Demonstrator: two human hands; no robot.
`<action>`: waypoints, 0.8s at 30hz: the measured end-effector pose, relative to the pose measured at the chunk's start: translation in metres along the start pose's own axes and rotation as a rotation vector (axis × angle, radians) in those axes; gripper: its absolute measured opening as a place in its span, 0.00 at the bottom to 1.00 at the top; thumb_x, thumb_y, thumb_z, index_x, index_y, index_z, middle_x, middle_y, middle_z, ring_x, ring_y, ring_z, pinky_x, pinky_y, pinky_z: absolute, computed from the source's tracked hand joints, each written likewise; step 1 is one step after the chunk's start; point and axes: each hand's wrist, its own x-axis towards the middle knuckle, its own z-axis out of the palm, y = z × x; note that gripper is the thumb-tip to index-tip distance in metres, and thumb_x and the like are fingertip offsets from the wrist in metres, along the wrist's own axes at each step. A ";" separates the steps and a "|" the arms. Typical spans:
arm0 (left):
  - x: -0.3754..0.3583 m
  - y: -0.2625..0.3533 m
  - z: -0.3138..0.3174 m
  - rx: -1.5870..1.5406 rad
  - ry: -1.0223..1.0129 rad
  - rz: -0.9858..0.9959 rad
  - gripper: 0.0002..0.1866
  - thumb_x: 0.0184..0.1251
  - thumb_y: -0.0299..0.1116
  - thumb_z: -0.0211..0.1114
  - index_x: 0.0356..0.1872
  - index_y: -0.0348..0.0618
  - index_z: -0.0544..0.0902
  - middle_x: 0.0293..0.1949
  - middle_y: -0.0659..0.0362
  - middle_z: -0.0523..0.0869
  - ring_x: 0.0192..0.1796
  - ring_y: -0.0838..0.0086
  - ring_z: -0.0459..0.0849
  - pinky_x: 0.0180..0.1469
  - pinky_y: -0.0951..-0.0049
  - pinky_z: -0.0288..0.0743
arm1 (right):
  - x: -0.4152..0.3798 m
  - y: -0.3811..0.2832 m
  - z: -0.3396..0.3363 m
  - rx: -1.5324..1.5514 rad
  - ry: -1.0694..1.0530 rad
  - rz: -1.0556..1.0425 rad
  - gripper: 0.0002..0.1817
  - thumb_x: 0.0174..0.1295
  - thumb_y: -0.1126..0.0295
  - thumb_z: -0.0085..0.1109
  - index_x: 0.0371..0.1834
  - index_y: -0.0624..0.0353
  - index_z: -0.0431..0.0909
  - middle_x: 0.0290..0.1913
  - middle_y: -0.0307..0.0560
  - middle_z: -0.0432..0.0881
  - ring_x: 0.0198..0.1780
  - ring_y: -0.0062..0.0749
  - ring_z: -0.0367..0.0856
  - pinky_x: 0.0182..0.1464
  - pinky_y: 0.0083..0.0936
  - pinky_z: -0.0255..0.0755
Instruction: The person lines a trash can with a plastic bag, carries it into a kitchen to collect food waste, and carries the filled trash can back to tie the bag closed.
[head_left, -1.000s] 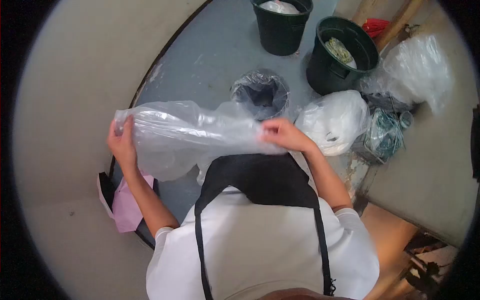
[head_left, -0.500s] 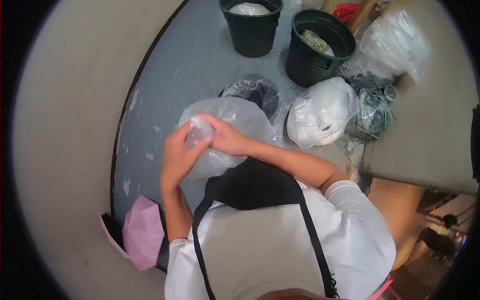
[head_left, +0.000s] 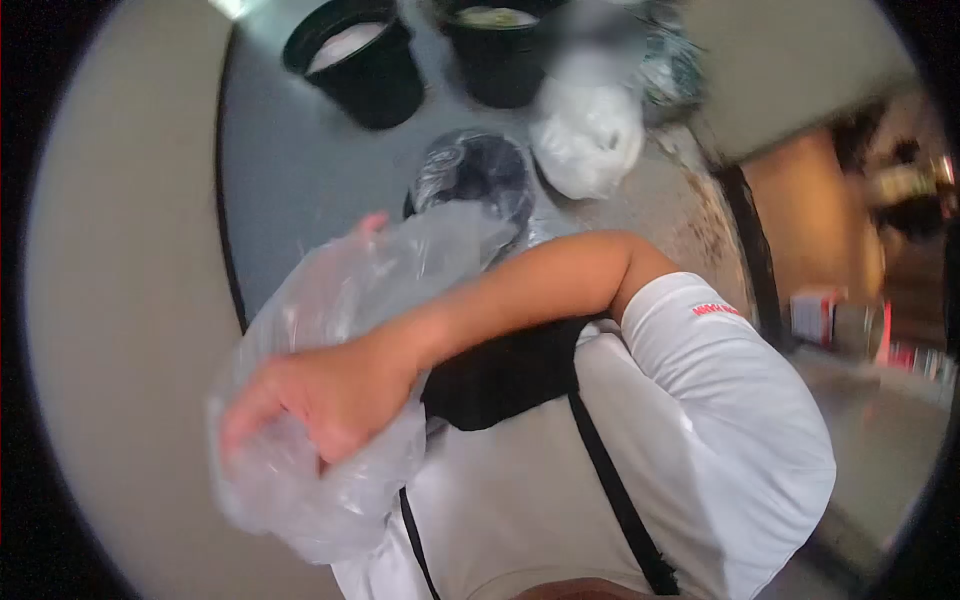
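A large translucent plastic bag (head_left: 400, 265) is spread in front of me and hangs down to the left of my chest. My right hand (head_left: 335, 400) reaches across to the left and grips the lower part of the bag with curled, blurred fingers. My left hand (head_left: 372, 223) is mostly behind the plastic; pinkish fingertips show above its upper edge and a faint shape shows through it. Its grip is hidden. Just beyond the bag stands a dark bin (head_left: 480, 175) with a clear plastic liner over its rim.
Two dark green buckets, a left one (head_left: 375, 75) and a right one (head_left: 500, 60), stand on the grey surface (head_left: 290, 150) at the back. A filled white plastic bag (head_left: 588, 140) lies right of the lined bin. A pale wall (head_left: 120, 250) rises on the left.
Both hands were together on bunched clear plastic in front of me. My right hand has swung left and nearer my body, pulling the bag along. The view has shifted too.
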 end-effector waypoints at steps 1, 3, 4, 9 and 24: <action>0.008 -0.015 0.003 0.007 -0.022 -0.044 0.35 0.77 0.59 0.38 0.64 0.39 0.75 0.71 0.49 0.68 0.75 0.59 0.61 0.76 0.55 0.46 | 0.005 -0.015 -0.019 0.069 0.111 -0.071 0.22 0.46 0.79 0.68 0.48 0.62 0.78 0.45 0.43 0.85 0.47 0.28 0.81 0.51 0.28 0.75; 0.018 -0.043 0.006 0.010 -0.030 -0.114 0.35 0.77 0.59 0.38 0.64 0.39 0.74 0.71 0.49 0.68 0.75 0.59 0.61 0.76 0.56 0.46 | -0.005 -0.056 -0.073 -0.099 0.415 -0.165 0.19 0.49 0.77 0.71 0.46 0.62 0.79 0.43 0.43 0.85 0.45 0.27 0.82 0.49 0.27 0.75; 0.023 -0.056 0.006 -0.002 -0.022 -0.147 0.35 0.77 0.59 0.38 0.65 0.39 0.74 0.71 0.49 0.68 0.75 0.59 0.61 0.76 0.56 0.46 | -0.017 -0.085 -0.097 -0.324 0.606 -0.188 0.18 0.49 0.78 0.70 0.45 0.62 0.80 0.43 0.42 0.85 0.45 0.27 0.82 0.49 0.26 0.75; 0.043 -0.115 -0.013 -0.143 0.077 -0.304 0.34 0.77 0.58 0.39 0.66 0.39 0.73 0.71 0.49 0.68 0.75 0.60 0.61 0.76 0.57 0.47 | -0.171 -0.143 -0.198 -1.161 1.063 0.051 0.21 0.45 0.75 0.70 0.46 0.62 0.80 0.44 0.43 0.83 0.50 0.29 0.79 0.54 0.27 0.72; 0.023 0.059 -0.001 -0.198 0.175 -0.925 0.40 0.60 0.37 0.71 0.72 0.39 0.62 0.66 0.53 0.72 0.65 0.68 0.72 0.67 0.67 0.65 | -0.504 0.171 -0.259 0.558 2.039 0.213 0.19 0.64 0.63 0.50 0.50 0.66 0.79 0.44 0.55 0.85 0.41 0.45 0.85 0.47 0.42 0.80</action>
